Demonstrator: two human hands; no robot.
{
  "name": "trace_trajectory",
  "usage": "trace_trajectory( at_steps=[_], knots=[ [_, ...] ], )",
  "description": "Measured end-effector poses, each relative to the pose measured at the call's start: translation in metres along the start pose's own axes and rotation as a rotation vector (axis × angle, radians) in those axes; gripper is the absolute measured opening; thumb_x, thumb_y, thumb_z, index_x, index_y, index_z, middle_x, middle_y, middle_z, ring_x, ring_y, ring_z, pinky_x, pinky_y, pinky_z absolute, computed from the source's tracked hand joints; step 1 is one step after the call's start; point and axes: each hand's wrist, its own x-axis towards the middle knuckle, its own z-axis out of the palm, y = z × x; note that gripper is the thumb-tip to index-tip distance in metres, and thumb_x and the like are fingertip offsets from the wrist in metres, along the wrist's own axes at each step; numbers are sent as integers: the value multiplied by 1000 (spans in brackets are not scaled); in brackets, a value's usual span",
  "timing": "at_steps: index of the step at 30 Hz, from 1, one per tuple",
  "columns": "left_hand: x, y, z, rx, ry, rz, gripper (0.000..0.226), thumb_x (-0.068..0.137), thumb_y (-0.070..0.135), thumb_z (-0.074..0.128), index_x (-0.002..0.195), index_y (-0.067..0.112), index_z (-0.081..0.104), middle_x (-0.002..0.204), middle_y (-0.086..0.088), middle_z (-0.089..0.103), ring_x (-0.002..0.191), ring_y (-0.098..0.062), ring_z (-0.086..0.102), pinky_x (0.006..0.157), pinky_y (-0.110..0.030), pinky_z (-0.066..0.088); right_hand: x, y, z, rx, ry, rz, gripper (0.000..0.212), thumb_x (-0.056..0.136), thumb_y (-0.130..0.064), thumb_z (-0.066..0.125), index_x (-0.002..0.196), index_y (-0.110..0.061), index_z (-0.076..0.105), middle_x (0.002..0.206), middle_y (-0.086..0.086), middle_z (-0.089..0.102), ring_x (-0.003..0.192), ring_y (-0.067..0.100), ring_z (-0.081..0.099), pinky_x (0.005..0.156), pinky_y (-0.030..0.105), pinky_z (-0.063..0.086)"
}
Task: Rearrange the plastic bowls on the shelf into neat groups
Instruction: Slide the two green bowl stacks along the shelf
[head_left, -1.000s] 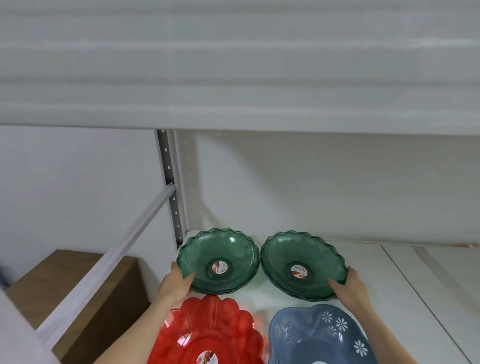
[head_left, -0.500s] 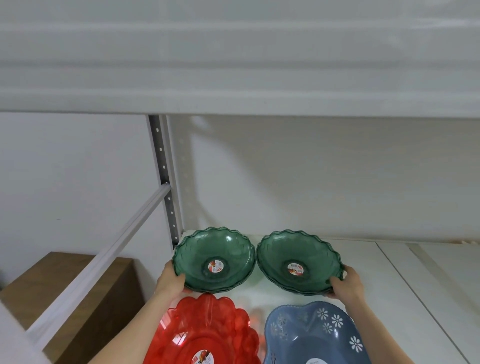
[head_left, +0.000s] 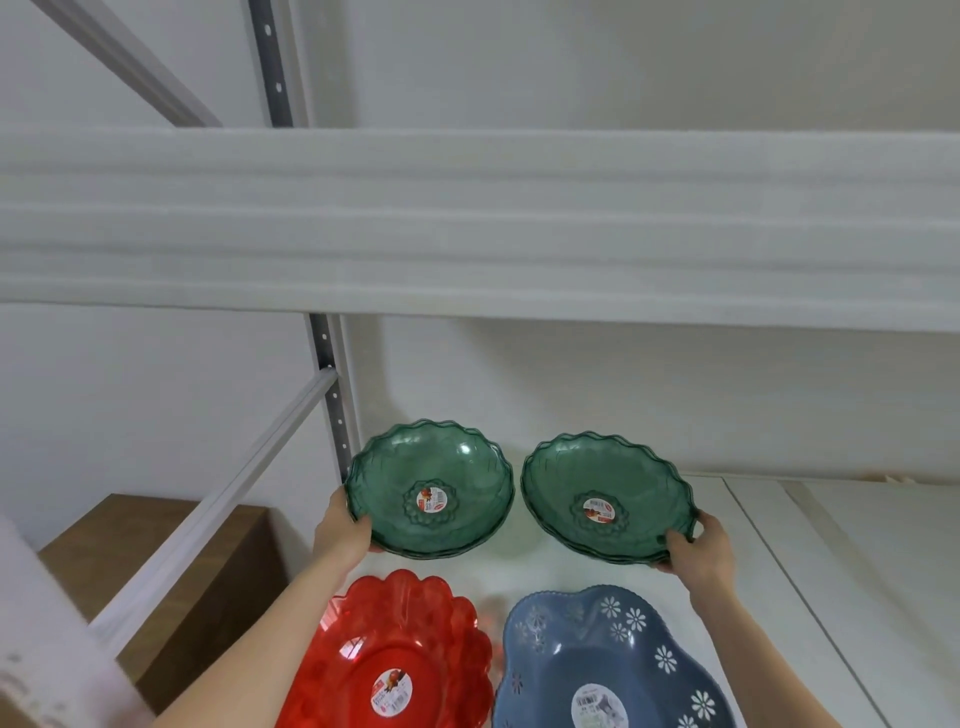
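Note:
Two small stacks of translucent green scalloped bowls are side by side at the back left of the white shelf (head_left: 779, 545). My left hand (head_left: 340, 535) grips the near left rim of the left green stack (head_left: 430, 488). My right hand (head_left: 701, 545) grips the near right rim of the right green stack (head_left: 605, 499). Both stacks look tilted, with their near edges raised. Nearer to me lie a red scalloped bowl (head_left: 400, 660) on the left and a blue bowl with white flower cut-outs (head_left: 608, 670) on the right.
The upper shelf's thick white front edge (head_left: 467, 228) overhangs the bowls. A grey perforated upright (head_left: 332, 400) and a white rail (head_left: 218, 509) bound the shelf on the left. A brown wooden box (head_left: 171, 561) sits lower left. The shelf runs on to the right.
Both hands have tightened on the green stacks' rims and tipped them up, thumbs now over the edges. The camera view has tilted upward, showing more of the upper shelf.

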Motion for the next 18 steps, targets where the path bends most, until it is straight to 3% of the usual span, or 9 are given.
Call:
trace_trajectory(
  at_steps=[3,6,8,10,14,18],
  knots=[
    [-17,13,0,43,6,25,54,95,15,48,146,15,31,137,-12,53,77,-7,56,66,-19,49,-7,-5,-20,9,10,8,54,87,1,48,140,-5,37,118,23,58,68,35,66,40,26,54],
    [-38,27,3,42,-2,57,51,95,15,48,145,15,35,135,-12,54,77,-6,57,71,-20,49,-15,-8,-42,23,10,27,55,87,0,48,141,-6,35,123,25,58,78,41,67,53,34,58],
    [-51,36,6,59,-8,67,51,94,12,47,144,16,36,138,-13,53,100,-22,61,88,-31,46,-21,-9,-58,47,23,40,54,88,1,48,140,-6,35,126,25,55,82,40,65,59,37,58],
    [-63,43,10,69,-14,35,55,93,11,47,146,16,32,140,-14,50,120,-33,52,96,-36,42,-27,-10,-74,57,39,49,54,88,0,48,140,-6,35,128,24,54,84,41,65,56,34,57],
    [-87,56,24,9,-44,6,58,91,9,48,146,16,32,138,-16,52,119,-37,53,100,-45,46,-33,-10,-110,73,56,47,56,88,-1,49,141,-8,34,129,23,54,82,43,67,47,30,56],
    [-117,72,43,29,-28,29,56,90,8,48,144,14,35,137,-16,53,119,-36,52,96,-37,43,-34,-9,-147,103,86,47,55,87,1,48,140,-8,35,129,24,52,84,46,66,48,36,58]
  ],
)
